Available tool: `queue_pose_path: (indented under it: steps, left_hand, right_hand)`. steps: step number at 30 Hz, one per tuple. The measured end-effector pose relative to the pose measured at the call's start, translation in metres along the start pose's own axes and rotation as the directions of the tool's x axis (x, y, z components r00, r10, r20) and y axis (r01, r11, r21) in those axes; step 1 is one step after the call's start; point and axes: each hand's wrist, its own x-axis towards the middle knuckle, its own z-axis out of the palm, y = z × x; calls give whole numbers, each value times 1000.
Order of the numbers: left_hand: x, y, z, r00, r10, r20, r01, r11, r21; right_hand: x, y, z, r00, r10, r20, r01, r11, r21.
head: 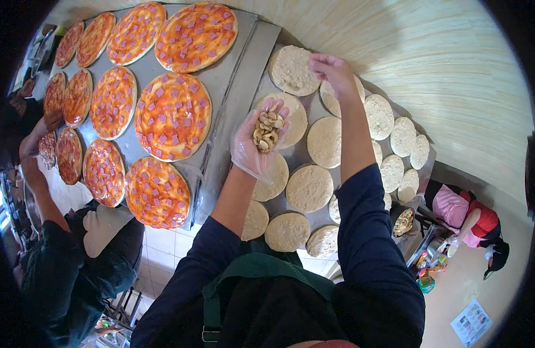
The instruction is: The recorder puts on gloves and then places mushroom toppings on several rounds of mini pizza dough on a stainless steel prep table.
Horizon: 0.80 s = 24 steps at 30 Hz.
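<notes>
My left hand [254, 143], in a thin transparent plastic glove, is palm up with a small heap of sliced mushrooms [267, 129] cupped in it. Beneath it lies a round pizza base [293, 124] with a pale, lumpy spread. Farther up, my right hand [332, 71] hangs by the right edge of another pale-spread base [293, 71], fingertips drawn together. Whether anything is pinched in those fingers cannot be made out. Several more pale-spread bases [309, 188] cover the metal table [317, 106] around my forearms, some partly hidden by the right arm.
Left of a table seam, several pizzas [173, 116] carry red sauce and diced pink meat. A co-worker's hand [50, 119] reaches over the far-left ones. At right stand a container of sliced topping [403, 222] and another person [463, 213]. A wall [424, 56] borders the table's far side.
</notes>
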Motion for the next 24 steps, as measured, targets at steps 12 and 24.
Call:
queue_pose_path:
  steps: [12,24]
  left_hand:
    - [4,-7,1,1000,9,-21,-6,994,105]
    - [6,-21,2,999,5,-35,-3,998,58]
  right_hand:
    - [-14,2,-16,901,-299,314,420,423,-803]
    - [-10,-6,-15,877,-349,330,460,412,-787]
